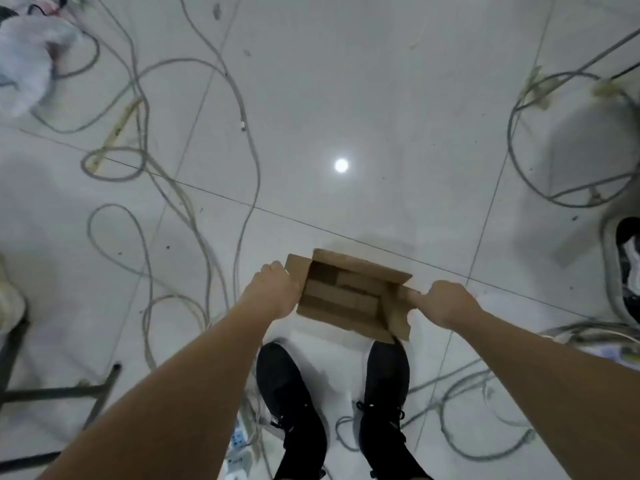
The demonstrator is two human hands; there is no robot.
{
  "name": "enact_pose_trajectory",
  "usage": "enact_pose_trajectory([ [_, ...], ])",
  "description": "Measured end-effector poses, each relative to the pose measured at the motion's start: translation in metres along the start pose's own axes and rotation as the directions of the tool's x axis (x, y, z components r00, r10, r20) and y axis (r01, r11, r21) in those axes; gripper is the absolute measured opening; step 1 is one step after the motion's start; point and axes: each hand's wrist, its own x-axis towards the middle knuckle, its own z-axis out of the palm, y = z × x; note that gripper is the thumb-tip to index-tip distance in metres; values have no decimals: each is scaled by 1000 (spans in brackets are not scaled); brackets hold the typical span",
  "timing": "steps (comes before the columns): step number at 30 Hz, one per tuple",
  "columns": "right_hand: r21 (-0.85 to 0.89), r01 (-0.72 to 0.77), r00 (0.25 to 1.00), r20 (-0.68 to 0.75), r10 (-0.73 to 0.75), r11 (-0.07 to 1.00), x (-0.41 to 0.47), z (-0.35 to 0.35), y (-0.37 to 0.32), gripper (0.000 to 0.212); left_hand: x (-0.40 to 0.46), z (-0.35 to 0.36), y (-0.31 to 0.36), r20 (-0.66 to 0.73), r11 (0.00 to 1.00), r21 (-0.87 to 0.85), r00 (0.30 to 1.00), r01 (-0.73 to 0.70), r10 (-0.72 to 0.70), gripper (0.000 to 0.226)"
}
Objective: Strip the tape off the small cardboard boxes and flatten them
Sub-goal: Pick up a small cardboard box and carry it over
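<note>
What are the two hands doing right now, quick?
Left hand: grips the left flap of the open cardboard box.
Right hand: pinches the box's right flap.

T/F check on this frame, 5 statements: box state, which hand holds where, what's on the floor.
1. The cardboard box is open at the top. True.
2. Both hands hold the box. True: the left hand grips its left side, the right hand pinches a flap on its right side.
3. The box is already flattened. False: it still has its box shape, inside visible.
4. The box rests on a table. False: it is held above the tiled floor, over black shoes.
5. Grey cables lie loose across the floor. True.
</note>
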Motion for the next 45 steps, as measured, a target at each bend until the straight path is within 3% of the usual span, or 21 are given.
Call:
enact_pose_trajectory([
  [4,248,-98,989,134,66,964,9,32,9,41,13,25,-7,74,966,-231,992,118,-103,51],
  [7,485,-117,984,176,35,866,15,53,2,24,17,36,-12,29,948,-310,997,74,-68,31],
  [11,533,-76,994,105,23,843,11,52,-15,16,4,30,-21,-64,937,-346,994,57,-84,26],
  [16,559,55,997,16,-77,827,-28,1,-45,17,-43,-24,-23,-119,840,-541,984,47,-131,29],
  [23,590,246,969,-166,-183,769,-127,-128,-112,28,-128,-156,-10,-267,756,-651,952,-67,-146,26],
  [31,589,474,876,-389,-284,654,-289,-291,-193,41,-258,-341,15,-460,660,-711,871,-244,-173,30],
  [38,583,651,759,-500,-417,486,-459,-413,-245,14,-411,-512,22,-591,497,-733,796,-464,-129,23],
  [42,580,724,688,-567,-453,374,-551,-464,-268,14,-501,-591,22,-657,409,-714,745,-568,-113,29],
  [45,571,746,664,-602,-443,343,-611,-495,-275,20,-562,-634,24,-677,374,-703,730,-605,-92,18],
])
